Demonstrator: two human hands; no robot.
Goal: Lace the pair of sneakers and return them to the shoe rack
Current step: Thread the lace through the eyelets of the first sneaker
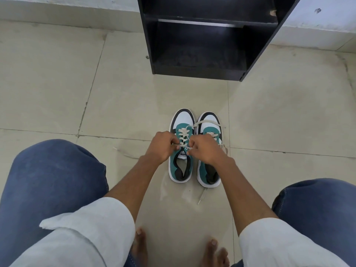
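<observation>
A person crouches on a tiled floor (57, 83), both forearms stretched forward from rolled white sleeves over blue jeans. The left hand (160, 146) and right hand (205, 149) meet over the left sneaker (181, 151), fingers pinched together on the ends of its white lace (183, 136) near the top eyelets; the right sneaker (209, 151) stands just beside it, lace loose. Farther away, a black shoe rack (202, 35) holds nothing visible on its shelves.

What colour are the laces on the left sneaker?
Off-white, on the left sneaker; laces show best in the head view.
</observation>
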